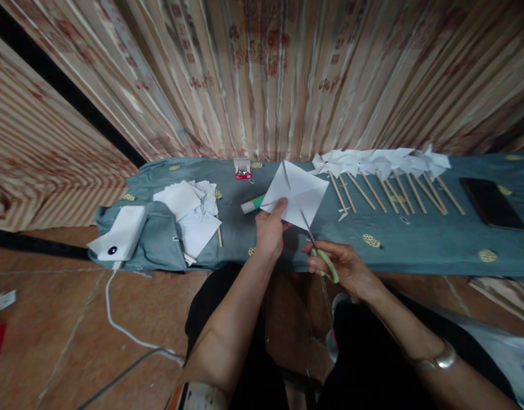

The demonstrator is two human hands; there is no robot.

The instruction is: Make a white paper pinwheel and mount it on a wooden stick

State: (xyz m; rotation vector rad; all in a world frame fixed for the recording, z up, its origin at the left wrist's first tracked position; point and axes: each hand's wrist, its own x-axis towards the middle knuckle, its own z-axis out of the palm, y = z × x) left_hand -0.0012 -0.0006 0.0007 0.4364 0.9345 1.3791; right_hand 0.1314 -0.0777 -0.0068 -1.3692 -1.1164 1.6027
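Note:
My left hand (269, 228) pinches the lower left corner of a white paper square (296, 192) and holds it up over the blue-grey cloth (415, 239). The square shows cuts running in from its corners. My right hand (342, 266) is closed around the green handles of a pair of scissors (319, 250), whose blades reach into the paper's lower right edge. A glue stick (251, 205) with a green end lies on the cloth just behind the paper.
A pile of white paper squares (193, 210) lies at the left, beside a white device (120, 233) with a cable. A row of finished paper pinwheels on wooden sticks (381, 176) lies at the right, then a black phone (492, 203). A small red box (242, 169) sits by the curtain.

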